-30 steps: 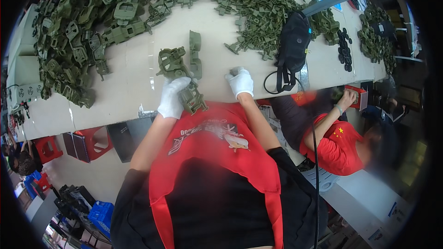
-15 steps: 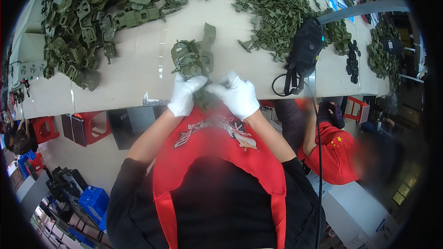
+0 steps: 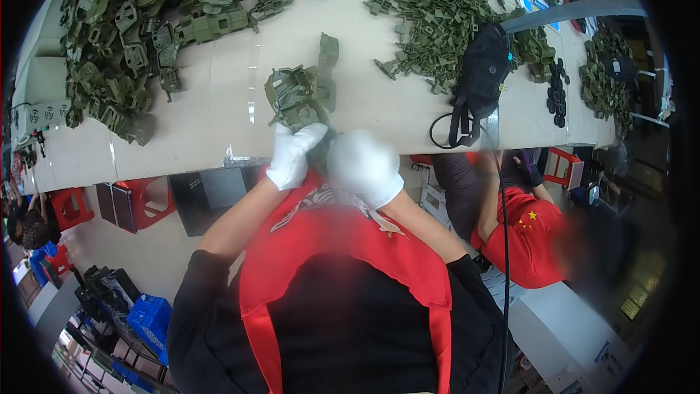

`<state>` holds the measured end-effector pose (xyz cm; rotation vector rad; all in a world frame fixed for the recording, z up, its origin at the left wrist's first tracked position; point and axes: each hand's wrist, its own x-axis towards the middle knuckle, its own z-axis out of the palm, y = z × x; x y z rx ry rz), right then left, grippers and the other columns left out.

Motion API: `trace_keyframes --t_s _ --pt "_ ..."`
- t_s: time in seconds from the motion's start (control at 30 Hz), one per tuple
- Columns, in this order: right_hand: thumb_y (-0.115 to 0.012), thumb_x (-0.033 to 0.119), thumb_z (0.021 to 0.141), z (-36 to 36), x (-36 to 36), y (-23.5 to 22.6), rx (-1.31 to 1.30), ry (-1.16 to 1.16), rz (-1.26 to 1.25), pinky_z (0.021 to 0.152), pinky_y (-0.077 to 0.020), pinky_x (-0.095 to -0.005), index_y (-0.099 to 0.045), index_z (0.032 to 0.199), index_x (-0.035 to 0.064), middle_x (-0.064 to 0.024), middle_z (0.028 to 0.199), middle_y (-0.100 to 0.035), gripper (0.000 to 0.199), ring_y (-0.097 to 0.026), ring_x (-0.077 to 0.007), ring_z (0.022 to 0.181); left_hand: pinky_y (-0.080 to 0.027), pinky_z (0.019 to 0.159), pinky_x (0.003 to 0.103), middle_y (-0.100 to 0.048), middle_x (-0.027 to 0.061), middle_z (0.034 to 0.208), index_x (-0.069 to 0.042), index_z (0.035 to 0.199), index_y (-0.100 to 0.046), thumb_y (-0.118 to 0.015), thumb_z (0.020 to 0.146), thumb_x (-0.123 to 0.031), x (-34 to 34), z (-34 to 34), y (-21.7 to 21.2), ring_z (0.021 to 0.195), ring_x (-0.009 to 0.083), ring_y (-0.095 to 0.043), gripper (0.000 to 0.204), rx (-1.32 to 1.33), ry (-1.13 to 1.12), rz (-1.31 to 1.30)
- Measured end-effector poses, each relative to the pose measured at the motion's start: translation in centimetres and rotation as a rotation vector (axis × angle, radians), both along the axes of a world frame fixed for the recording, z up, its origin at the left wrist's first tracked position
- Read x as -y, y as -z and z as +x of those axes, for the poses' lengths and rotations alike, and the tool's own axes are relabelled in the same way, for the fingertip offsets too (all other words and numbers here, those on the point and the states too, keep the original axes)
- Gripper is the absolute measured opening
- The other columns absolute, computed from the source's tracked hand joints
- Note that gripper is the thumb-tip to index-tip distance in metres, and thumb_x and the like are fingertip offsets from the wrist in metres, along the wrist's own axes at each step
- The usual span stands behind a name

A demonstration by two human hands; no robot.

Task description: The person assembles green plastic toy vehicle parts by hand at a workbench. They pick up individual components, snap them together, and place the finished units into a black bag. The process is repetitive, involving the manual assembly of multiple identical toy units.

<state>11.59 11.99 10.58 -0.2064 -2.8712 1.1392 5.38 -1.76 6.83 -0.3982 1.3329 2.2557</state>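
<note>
Both my hands wear white gloves and meet at the table's near edge, close to my chest. My left hand (image 3: 293, 155) and my right hand (image 3: 363, 166) are closed together on a dark olive-green plastic part (image 3: 322, 147) that is mostly hidden between them. Just beyond my fingers lies a small stack of olive-green plastic buckle parts (image 3: 300, 95) on the pale tabletop (image 3: 219, 117), with one narrow green piece (image 3: 328, 49) lying behind the stack.
A big heap of green plastic parts (image 3: 131, 22) fills the far left of the table, another heap (image 3: 430, 0) the far middle. A black pouch with a strap (image 3: 477, 76) lies at right. A person in a red shirt (image 3: 525, 226) sits at my right. Red stools (image 3: 138, 201) stand under the table.
My right hand has come in from the table to meet my left hand at the table edge. Both hands have closed around one green part and drawn toward my chest.
</note>
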Motion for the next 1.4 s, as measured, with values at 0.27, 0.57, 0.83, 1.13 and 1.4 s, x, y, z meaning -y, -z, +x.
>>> trace_keyframes --t_s 0.27,0.57,0.83,1.13,1.4 --pt "-0.059 0.019 0.091 0.2 0.2 1.7 -0.126 -0.122 0.066 0.051 -0.0488 -0.0453 -0.05 0.082 0.0069 -0.0137 0.063 -0.057 0.018 -0.06 -0.0335 0.056 -0.049 0.064 0.026 -0.065 0.0041 0.087 0.0 0.1 -0.063 -0.062 0.08 0.003 0.8 0.4 -0.4 0.073 0.0115 -0.06 0.02 -0.034 0.082 0.016" --pt "-0.058 0.017 0.091 0.1 0.1 2.4 -0.169 -0.156 0.139 0.05 -0.0489 -0.0417 -0.052 0.084 0.0074 -0.0113 0.064 -0.056 0.013 -0.059 -0.0308 0.055 -0.051 0.084 0.032 -0.064 0.0097 0.101 0.001 0.114 -0.055 -0.053 0.078 0.003 1.3 0.9 -0.6 0.092 0.0189 -0.063 0.037 -0.058 0.125 -0.006" --pt "-0.059 0.016 0.09 0.1 1.4 0.1 -0.208 -0.235 0.277 0.052 -0.0504 -0.0425 -0.054 0.088 0.0079 -0.0113 0.069 -0.06 0.01 -0.061 -0.0307 0.057 -0.052 0.087 0.037 -0.061 0.0105 0.104 0.002 0.116 -0.054 -0.052 0.075 0.006 0.9 -0.2 -0.2 0.097 0.0226 -0.063 0.041 -0.114 0.084 0.078" --pt "-0.068 0.022 0.088 -4.1 -1.7 -3.4 0.612 0.072 -0.717 0.049 -0.05 -0.0306 -0.059 0.088 0.0044 -0.0084 0.071 -0.067 0.02 -0.062 -0.0176 0.053 -0.053 0.087 0.04 -0.064 0.0144 0.098 0.003 0.116 -0.053 -0.054 0.075 -0.004 1.4 -1.5 -2.2 0.094 0.0262 -0.063 0.042 -0.022 0.107 0.09" --pt "-0.068 0.038 0.081 -12.4 -4.3 12.6 0.358 0.254 -0.213 0.085 -0.0522 -0.0396 -0.065 0.114 0.0011 -0.019 0.097 -0.07 0.05 -0.067 -0.0325 0.097 -0.057 0.081 0.044 -0.061 0.0114 0.116 -0.004 0.128 -0.051 -0.065 0.088 -0.021 3.3 -3.1 -2.9 0.096 0.025 -0.063 0.046 0.006 -0.058 0.091"
